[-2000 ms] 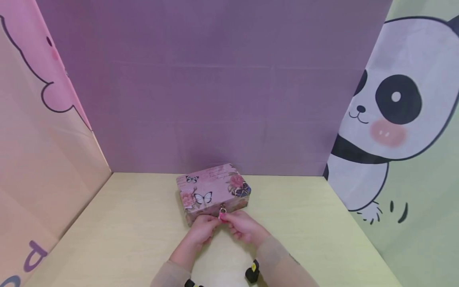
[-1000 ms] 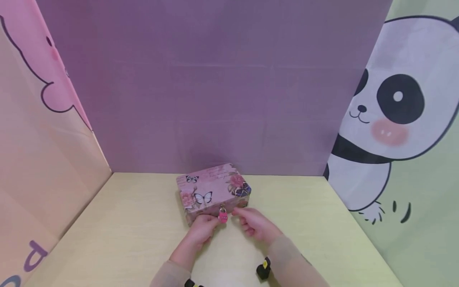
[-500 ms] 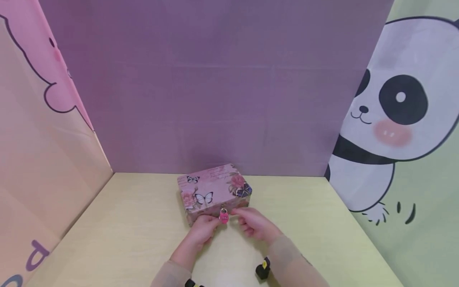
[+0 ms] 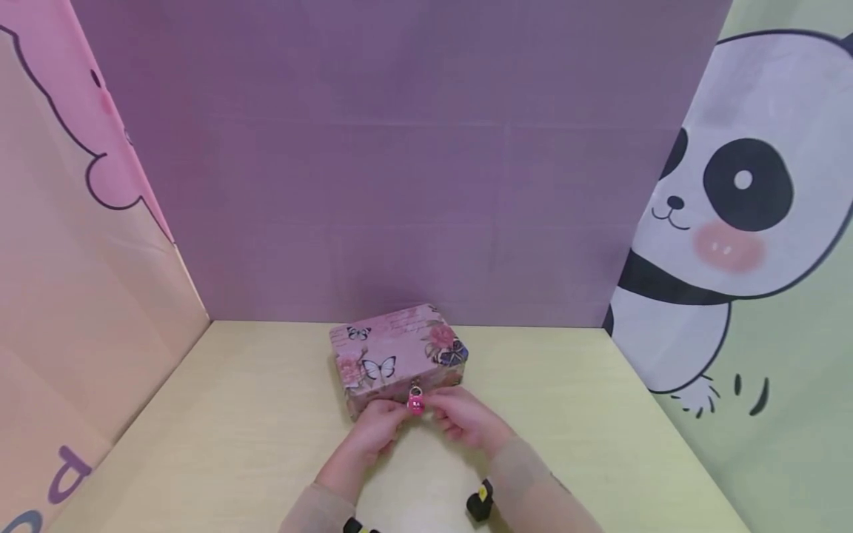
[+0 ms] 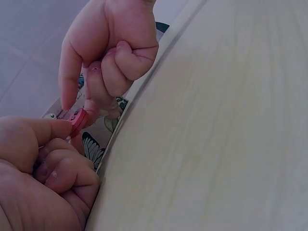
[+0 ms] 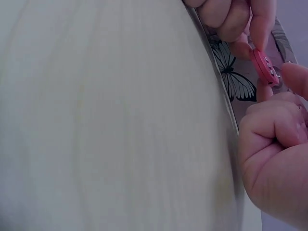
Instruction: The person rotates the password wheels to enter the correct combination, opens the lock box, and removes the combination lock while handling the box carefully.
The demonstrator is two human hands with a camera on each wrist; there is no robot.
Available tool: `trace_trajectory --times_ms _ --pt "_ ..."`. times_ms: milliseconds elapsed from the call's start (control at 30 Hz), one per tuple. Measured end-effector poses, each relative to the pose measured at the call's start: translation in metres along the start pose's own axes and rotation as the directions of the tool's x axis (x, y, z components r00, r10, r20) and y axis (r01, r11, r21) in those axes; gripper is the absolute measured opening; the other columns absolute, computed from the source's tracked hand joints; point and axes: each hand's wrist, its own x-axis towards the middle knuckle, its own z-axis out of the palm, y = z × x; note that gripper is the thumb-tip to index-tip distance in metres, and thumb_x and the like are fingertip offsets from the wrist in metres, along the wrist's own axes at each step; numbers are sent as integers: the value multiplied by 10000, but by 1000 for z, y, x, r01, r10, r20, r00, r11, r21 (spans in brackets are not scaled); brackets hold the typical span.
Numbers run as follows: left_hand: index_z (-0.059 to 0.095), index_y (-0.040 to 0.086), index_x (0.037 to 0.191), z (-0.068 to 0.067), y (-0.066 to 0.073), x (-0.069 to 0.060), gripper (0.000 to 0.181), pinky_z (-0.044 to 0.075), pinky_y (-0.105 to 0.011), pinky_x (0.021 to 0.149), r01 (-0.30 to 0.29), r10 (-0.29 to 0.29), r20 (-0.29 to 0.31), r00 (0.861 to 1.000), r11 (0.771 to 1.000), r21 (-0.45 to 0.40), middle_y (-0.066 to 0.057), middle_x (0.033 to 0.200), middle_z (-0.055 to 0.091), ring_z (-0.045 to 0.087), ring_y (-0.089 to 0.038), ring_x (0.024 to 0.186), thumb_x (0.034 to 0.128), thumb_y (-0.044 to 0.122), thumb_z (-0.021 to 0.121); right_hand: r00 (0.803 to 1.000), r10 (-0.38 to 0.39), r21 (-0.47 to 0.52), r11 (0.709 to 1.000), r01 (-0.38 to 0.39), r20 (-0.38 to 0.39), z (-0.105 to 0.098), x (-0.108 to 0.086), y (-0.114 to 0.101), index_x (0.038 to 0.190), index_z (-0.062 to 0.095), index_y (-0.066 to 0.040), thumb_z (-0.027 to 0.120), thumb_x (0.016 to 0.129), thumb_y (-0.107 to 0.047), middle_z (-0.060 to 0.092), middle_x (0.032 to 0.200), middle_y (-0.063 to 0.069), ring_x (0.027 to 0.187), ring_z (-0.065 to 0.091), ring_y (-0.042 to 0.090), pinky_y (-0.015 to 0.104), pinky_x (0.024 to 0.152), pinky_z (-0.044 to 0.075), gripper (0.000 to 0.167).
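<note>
A pink combination padlock [image 4: 416, 403] hangs by its shackle at the front clasp of a pink box [image 4: 393, 352] printed with butterflies and roses. The box's lid is down. My left hand [image 4: 378, 428] pinches the padlock's body between thumb and index finger; in the left wrist view this hand [image 5: 43, 178] is at lower left. Around the padlock's other side are the thumb and index finger of my right hand [image 4: 469, 420], its remaining fingers curled. Small dials show on the padlock [image 6: 265, 67] in the right wrist view, where the right thumb lies close to them; contact is unclear.
The box stands on a pale wooden table [image 4: 253, 444], near a purple backdrop [image 4: 400, 185]. A panda-printed panel [image 4: 746, 185] stands on the right and a pink one [image 4: 80, 259] on the left. A small black-and-yellow device [image 4: 480, 502] sits at my right wrist.
My right hand left the padlock for its right side, showing the padlock's face, and has now come back leftward to it. The left hand keeps its pinch; the box stays put.
</note>
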Motion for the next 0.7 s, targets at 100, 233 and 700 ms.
trace_trajectory --times_ms 100,233,700 --pt "702 -61 906 0 0 0 256 275 -217 406 -4 4 0 1000 1000 7 87 573 382 323 -62 438 938 193 698 1000 -2 9 1000 2 0 4 2 2 1045 693 -41 660 984 -268 396 629 -61 498 298 80 223 422 238 237" --pt "692 -70 904 0 -1 0 264 274 -216 412 -13 13 5 1000 1000 7 86 572 377 323 -63 443 941 191 694 1000 -2 26 1000 2 -4 8 5 5 989 707 -64 668 978 -278 400 628 -60 495 295 85 230 421 232 217" --pt "672 -37 896 0 2 -5 257 271 -222 405 -1 1 11 1000 1000 1 90 557 361 322 -67 445 942 216 695 999 24 44 999 -23 -22 18 2 3 771 609 -136 708 925 -241 368 581 -78 472 286 69 215 420 225 211"
